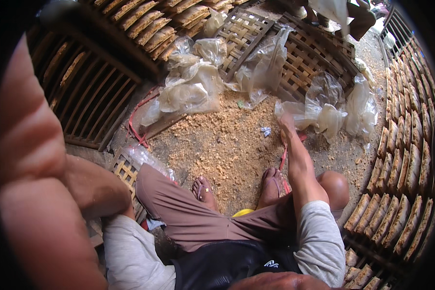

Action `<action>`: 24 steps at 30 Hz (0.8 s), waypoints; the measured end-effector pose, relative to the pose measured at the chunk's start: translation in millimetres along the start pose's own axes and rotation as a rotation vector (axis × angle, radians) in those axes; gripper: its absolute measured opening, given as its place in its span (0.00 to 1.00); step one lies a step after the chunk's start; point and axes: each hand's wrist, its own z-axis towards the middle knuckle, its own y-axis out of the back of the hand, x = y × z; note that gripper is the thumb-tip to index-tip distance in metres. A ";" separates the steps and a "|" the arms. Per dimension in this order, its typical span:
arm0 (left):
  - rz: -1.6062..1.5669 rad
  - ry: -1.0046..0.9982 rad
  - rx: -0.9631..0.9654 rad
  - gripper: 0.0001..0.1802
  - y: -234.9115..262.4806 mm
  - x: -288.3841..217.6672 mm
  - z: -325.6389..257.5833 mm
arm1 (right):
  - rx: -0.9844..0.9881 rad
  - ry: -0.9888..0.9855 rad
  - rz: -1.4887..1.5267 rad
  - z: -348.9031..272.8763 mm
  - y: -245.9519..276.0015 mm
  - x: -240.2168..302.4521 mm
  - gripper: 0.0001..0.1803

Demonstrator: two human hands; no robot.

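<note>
Head view: the right hand (287,123) reaches to the clear bags (326,108) on the sawdust floor (227,145); its fingers look closed on a bag edge, though blurred. The thin film could tear or slip. The left hand is hidden. Racks (406,164) hold brown blocks; the bags look empty.

left hand (14,145) blurred and cut by the edge, right hand (287,124) fingers hidden by clear plastic bags (324,111)
</note>
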 end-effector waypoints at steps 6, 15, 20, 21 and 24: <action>0.007 0.011 -0.008 0.46 -11.6 6.2 -5.2 | 0.022 0.010 0.019 0.9 -0.1 14.2 0.13; -0.036 -0.010 -0.021 0.43 20.8 -6.3 4.8 | 0.054 -0.008 0.034 -4.5 4.0 12.6 0.15; -0.066 -0.022 -0.021 0.41 37.1 -11.2 6.5 | 0.071 -0.097 0.058 5.8 11.8 0.7 0.15; -0.071 -0.015 -0.011 0.41 36.4 -10.3 6.9 | 0.039 -0.066 0.069 -1.4 10.4 2.2 0.15; -0.051 -0.005 -0.001 0.40 31.8 -2.2 8.5 | 0.119 -0.100 0.081 -3.9 8.9 10.4 0.16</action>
